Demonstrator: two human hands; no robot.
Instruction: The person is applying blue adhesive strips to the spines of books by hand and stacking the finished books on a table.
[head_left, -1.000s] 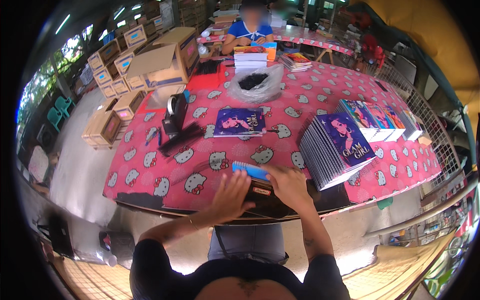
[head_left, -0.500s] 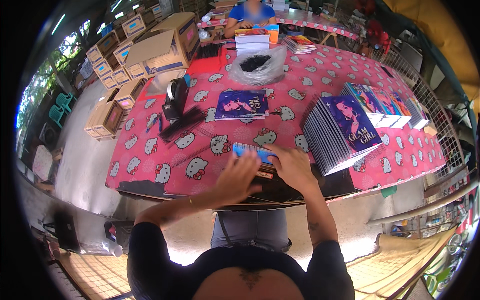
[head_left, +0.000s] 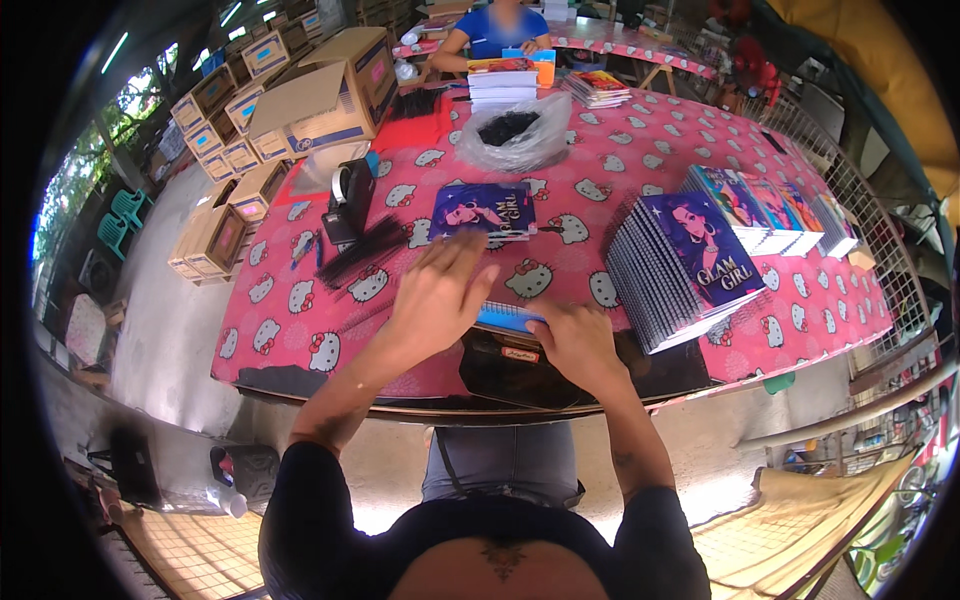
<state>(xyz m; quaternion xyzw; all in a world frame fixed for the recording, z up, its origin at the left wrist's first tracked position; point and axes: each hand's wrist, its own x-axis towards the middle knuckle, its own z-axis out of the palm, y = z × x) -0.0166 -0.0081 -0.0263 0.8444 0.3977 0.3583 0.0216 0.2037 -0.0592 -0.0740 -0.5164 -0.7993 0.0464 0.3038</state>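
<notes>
My left hand [head_left: 440, 290] is raised above the table's near middle, fingers stretched out and holding nothing. Its fingertips overlap the lower edge of a purple spiral notebook [head_left: 470, 208] with a cartoon figure on its cover; whether they touch it I cannot tell. My right hand [head_left: 580, 340] is closed at the right end of a narrow blue piece [head_left: 508, 317], thumb against it. A fine row of coils or teeth lines this piece's edge; its exact kind is unclear. It sits over a black flat base [head_left: 500, 375] at the table's front edge.
A tall stack of purple spiral notebooks [head_left: 690, 260] stands right of my hand, with more notebooks [head_left: 770, 215] beyond. Loose black coils [head_left: 365, 252] and a black tape dispenser [head_left: 348, 205] lie left. A plastic bag [head_left: 540, 140] of black coils, cartons [head_left: 330, 95] and a person [head_left: 500, 35] are farther back.
My left hand has lifted off the blue piece and moved left and away toward the purple notebook. My right hand stays at the blue piece, which has shifted slightly. The person opposite moved their arms.
</notes>
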